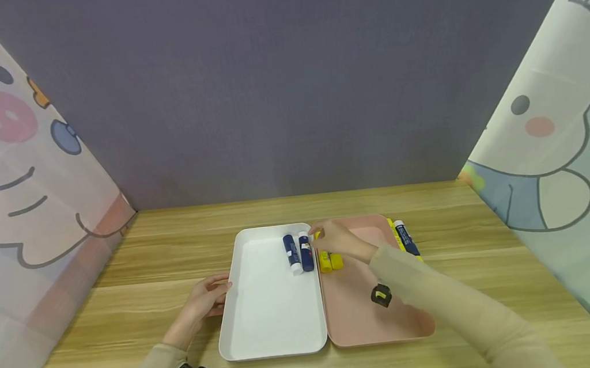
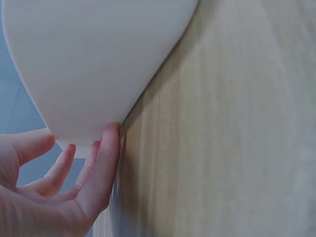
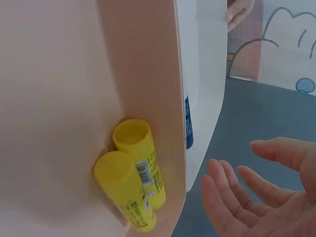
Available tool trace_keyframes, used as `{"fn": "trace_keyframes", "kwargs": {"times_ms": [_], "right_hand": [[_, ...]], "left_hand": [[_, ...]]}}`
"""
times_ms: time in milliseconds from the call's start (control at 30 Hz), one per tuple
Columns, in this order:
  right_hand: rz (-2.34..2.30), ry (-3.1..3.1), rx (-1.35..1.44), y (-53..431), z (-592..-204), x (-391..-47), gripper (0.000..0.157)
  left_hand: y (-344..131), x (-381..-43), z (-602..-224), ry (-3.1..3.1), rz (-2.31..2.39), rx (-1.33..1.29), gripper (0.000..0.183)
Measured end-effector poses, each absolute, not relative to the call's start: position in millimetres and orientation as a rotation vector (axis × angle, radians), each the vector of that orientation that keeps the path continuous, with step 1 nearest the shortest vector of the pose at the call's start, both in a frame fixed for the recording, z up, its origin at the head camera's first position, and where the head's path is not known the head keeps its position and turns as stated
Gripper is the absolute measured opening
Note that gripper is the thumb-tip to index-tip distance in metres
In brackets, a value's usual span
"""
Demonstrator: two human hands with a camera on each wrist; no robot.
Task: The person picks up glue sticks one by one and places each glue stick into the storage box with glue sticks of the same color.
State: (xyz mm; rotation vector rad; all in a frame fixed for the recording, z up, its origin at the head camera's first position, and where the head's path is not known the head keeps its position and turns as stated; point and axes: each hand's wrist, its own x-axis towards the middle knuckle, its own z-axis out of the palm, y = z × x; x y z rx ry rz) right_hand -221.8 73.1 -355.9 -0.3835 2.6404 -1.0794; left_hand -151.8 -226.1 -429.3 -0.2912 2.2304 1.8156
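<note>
My left hand [image 1: 204,299] is at the left side of a white tray [image 1: 271,339]; its fingertips rest against the outer wall and the thumb touches near the rim. Two dark blue glue sticks, one [image 1: 292,254] slightly slanted and another [image 1: 306,252] along the right wall, lie in that tray. My right hand [image 1: 338,239] hovers over the seam between the white tray and a pink tray [image 1: 358,323]. Nothing is between its loosely spread fingers in the right wrist view. Two yellow glue sticks, one [image 3: 145,160] by the wall and one [image 3: 123,187] beside it, lie in the pink tray.
The trays stand side by side on a wooden table [image 1: 175,251]. Right of the pink tray lie a blue glue stick [image 1: 407,237] and yellow ones [image 1: 396,234], partly hidden by the tray and sleeve. A grey panel [image 1: 288,92] rises behind.
</note>
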Motion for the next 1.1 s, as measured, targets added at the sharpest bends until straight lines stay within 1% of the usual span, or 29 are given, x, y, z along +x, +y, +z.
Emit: {"fn": "trace_keyframes", "kwargs": {"times_ms": [167,400,767,1100], "right_hand": [[-1.11,2.646,-0.405,84.1,-353.1,-216.3,0.03],[-1.048,2.69,-0.373,102.3,-349.0,-211.0,0.035],[-1.002,2.754,-0.416,135.8,-339.0,-207.3,0.035],[-1.12,2.649,-0.435,167.5,-330.0,-208.0,0.036]], "left_hand": [[-226.4,-152.0,-430.4,2.231,1.821,-0.299,0.044],[-225.7,-151.4,-429.8,2.213,1.834,-0.303,0.043],[-226.3,-152.0,-430.3,2.216,1.84,-0.291,0.043],[-225.7,-151.3,-430.0,2.226,1.831,-0.315,0.044]]}}
